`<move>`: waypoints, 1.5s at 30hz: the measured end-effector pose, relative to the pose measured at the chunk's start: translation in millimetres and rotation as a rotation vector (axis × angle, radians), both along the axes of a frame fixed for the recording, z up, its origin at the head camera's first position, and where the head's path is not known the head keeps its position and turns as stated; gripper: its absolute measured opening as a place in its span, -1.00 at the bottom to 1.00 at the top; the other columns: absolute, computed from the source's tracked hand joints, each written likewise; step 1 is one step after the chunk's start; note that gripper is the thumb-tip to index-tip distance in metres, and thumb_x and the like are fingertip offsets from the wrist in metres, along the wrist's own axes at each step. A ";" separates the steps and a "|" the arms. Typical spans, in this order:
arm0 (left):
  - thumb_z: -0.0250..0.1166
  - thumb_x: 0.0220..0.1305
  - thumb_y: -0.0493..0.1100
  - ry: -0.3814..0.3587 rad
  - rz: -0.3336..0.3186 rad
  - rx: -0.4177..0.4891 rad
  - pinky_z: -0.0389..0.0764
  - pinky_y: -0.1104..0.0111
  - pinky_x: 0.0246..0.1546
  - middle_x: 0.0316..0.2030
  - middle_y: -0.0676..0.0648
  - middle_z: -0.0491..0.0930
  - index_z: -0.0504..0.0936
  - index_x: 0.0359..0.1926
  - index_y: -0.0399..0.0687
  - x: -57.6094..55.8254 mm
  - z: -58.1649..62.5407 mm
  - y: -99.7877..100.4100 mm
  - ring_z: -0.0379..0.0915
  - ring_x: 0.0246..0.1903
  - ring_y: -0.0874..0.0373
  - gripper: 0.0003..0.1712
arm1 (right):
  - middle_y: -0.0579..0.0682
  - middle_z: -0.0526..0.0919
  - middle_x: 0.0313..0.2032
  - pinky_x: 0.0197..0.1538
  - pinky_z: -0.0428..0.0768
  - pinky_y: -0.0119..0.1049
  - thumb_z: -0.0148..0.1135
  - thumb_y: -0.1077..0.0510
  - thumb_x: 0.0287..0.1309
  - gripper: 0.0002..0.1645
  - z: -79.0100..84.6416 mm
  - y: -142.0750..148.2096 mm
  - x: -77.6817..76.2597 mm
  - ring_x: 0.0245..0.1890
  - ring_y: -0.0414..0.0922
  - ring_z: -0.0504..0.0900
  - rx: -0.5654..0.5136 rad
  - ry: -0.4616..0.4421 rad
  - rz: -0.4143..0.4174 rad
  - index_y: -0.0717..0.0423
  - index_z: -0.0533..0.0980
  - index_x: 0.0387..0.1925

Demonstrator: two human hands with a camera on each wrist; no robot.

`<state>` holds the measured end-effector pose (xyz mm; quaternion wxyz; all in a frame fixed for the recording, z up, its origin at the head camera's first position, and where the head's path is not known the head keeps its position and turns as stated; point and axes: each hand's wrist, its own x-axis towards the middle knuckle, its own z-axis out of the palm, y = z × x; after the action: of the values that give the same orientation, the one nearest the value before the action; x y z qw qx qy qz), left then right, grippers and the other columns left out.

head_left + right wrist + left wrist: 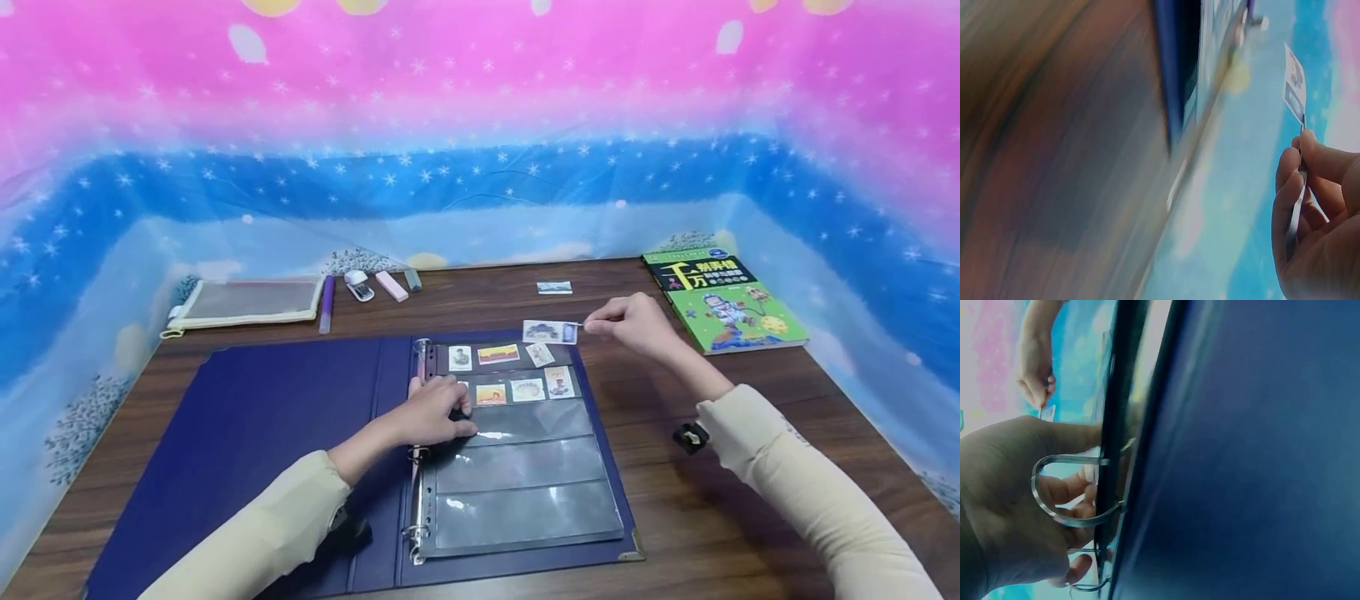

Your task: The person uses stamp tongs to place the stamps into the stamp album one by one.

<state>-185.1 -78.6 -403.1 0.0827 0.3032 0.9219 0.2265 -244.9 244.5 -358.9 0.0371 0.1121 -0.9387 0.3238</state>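
Note:
My right hand (633, 323) pinches a pair of metal tweezers (1296, 219), whose tips grip the end of a wide stamp (550, 332). That stamp is raised over the top edge of an open stamp album (292, 433). On the album's right side lies a black pocket page (525, 517), its top two rows holding several stamps such as a red and yellow one (498, 354). My left hand (431, 410) rests on the page's left edge by the ring binding (1036, 481), fingers loosely bent, hiding part of the second row.
Behind the album lie another stamp (554, 287), a zip pouch (251, 302), a purple pen (327, 304), a small white and dark item (359, 286), a pink block (392, 286) and a small green block (413, 279). A green book (723, 300) sits at the back right.

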 end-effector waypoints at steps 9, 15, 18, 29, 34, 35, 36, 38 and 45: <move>0.08 0.31 -0.25 -0.215 -0.102 0.059 0.29 0.42 -0.33 -0.56 0.06 0.42 0.57 -0.38 -0.18 -16.6 12.4 -7.0 0.23 -0.56 0.29 -0.83 | 0.04 0.71 -0.36 -0.48 0.44 -0.36 0.30 0.07 0.07 -0.81 -22.0 -74.8 4.8 -0.50 -0.14 0.62 -0.038 -0.127 0.136 0.08 0.70 -0.34; 0.07 0.33 -0.26 -0.234 -0.111 0.124 0.26 0.49 -0.44 -0.57 0.08 0.35 0.57 -0.38 -0.21 -16.1 11.5 -10.1 0.19 -0.59 0.28 -0.81 | 0.07 0.71 -0.16 -0.53 0.43 -0.38 0.27 0.07 0.11 -0.81 -39.3 -96.0 8.6 -0.53 -0.20 0.62 -0.017 -0.232 0.190 0.05 0.70 -0.31; 0.06 0.33 -0.26 -0.245 -0.099 0.142 0.25 0.49 -0.47 -0.60 0.09 0.32 0.57 -0.38 -0.22 -15.5 11.6 -9.5 0.18 -0.61 0.28 -0.80 | 0.07 0.70 -0.10 -0.49 0.47 -0.38 0.26 0.09 0.12 -0.82 -43.0 -97.4 9.4 -0.52 -0.23 0.64 -0.007 -0.265 0.195 0.05 0.70 -0.30; 0.07 0.31 -0.29 -0.245 -0.092 0.197 0.29 0.50 -0.44 -0.59 0.07 0.37 0.58 -0.36 -0.27 -14.5 9.2 -11.4 0.20 -0.62 0.29 -0.82 | 0.03 0.74 -0.33 -0.61 0.26 -0.38 0.28 0.11 0.09 -0.84 -41.7 -90.6 8.7 -0.60 -0.22 0.59 0.028 -0.285 0.230 0.08 0.70 -0.36; 0.08 0.29 -0.31 -0.255 -0.074 0.207 0.29 0.50 -0.46 -0.56 0.02 0.43 0.59 -0.36 -0.29 -15.3 9.8 -11.5 0.20 -0.60 0.28 -0.83 | 0.03 0.74 -0.45 -0.58 0.33 -0.40 0.29 0.14 0.07 -0.86 -41.5 -91.5 8.8 -0.60 -0.23 0.59 0.022 -0.288 0.283 0.11 0.70 -0.38; 0.09 0.28 -0.31 -0.258 -0.069 0.208 0.29 0.49 -0.46 -0.55 0.00 0.45 0.59 -0.36 -0.29 -15.5 10.1 -11.4 0.21 -0.59 0.28 -0.83 | 0.02 0.73 -0.48 -0.55 0.38 -0.40 0.29 0.14 0.07 -0.86 -41.7 -92.8 9.0 -0.59 -0.22 0.60 0.018 -0.298 0.291 0.11 0.70 -0.38; 0.09 0.28 -0.31 -0.263 -0.064 0.208 0.30 0.49 -0.46 -0.55 -0.01 0.46 0.59 -0.37 -0.28 -15.8 10.3 -11.3 0.21 -0.60 0.27 -0.83 | 0.02 0.73 -0.48 -0.53 0.42 -0.40 0.29 0.14 0.07 -0.86 -41.6 -94.4 9.5 -0.58 -0.23 0.61 0.017 -0.305 0.299 0.11 0.70 -0.38; 0.09 0.28 -0.30 -0.271 -0.055 0.209 0.31 0.48 -0.46 -0.52 -0.04 0.50 0.60 -0.37 -0.27 -16.3 10.9 -10.9 0.22 -0.60 0.27 -0.83 | 0.00 0.73 -0.49 -0.47 0.50 -0.39 0.30 0.13 0.06 -0.87 -42.3 -97.2 10.0 -0.57 -0.23 0.61 0.018 -0.314 0.307 0.10 0.70 -0.39; 0.11 0.29 -0.28 -0.291 -0.041 0.216 0.31 0.46 -0.51 -0.53 -0.09 0.53 0.61 -0.37 -0.28 -16.6 11.5 -9.8 0.19 -0.67 0.26 -0.82 | -0.02 0.74 -0.48 -0.42 0.52 -0.41 0.31 0.13 0.06 -0.89 -44.6 -102.1 11.4 -0.58 -0.27 0.58 0.039 -0.312 0.341 0.05 0.71 -0.43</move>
<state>-201.7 -88.4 -391.6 0.1867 0.2932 0.8642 0.3637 -233.5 142.4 -403.4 -0.1659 0.2183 -0.9066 0.3208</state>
